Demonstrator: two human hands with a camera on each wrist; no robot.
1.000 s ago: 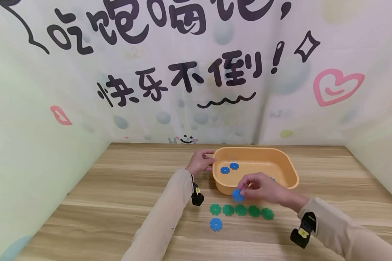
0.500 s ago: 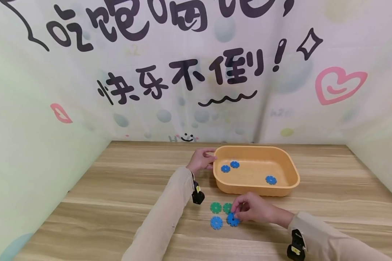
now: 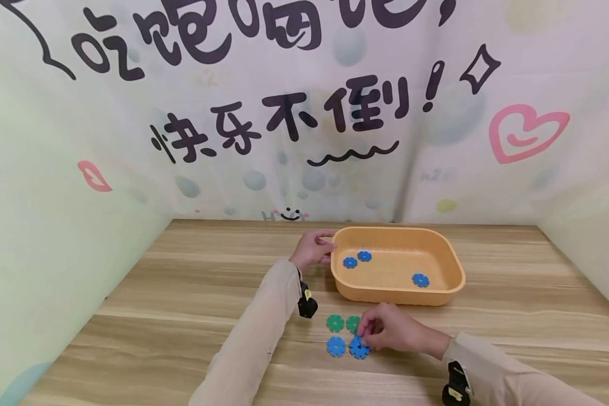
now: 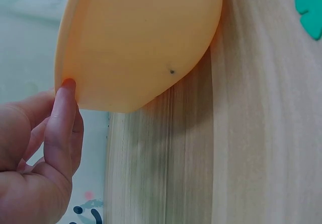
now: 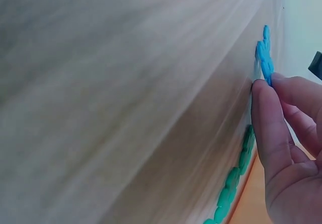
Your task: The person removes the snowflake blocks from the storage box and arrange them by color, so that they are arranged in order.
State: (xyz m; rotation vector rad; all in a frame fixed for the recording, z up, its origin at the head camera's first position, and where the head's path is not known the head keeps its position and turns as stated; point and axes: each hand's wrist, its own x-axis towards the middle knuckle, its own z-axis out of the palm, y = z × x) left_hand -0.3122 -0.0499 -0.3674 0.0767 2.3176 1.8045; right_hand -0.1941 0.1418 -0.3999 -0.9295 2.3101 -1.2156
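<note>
Green row [image 3: 331, 323] down, one blue disc [image 3: 330, 348] on its near side, second blue disc [image 3: 357, 352] pinched in my right fingers [image 3: 368, 319] beside it. Left fingers [image 4: 60, 118] grip the tub [image 3: 396, 296] near the surface's [image 3: 208, 254] back edge; three blues [image 3: 419, 281] left inside, I guess.

A hand could pass along the left edge of the table [image 3: 182, 282], or between the orange basin [image 3: 396, 296] and the right edge. Around the pinched blue disc [image 3: 358, 351], the left sleeve [image 3: 259, 327] bars the left-edge side, the right hand [image 3: 393, 330] the right, and the basin's wall the back.
</note>
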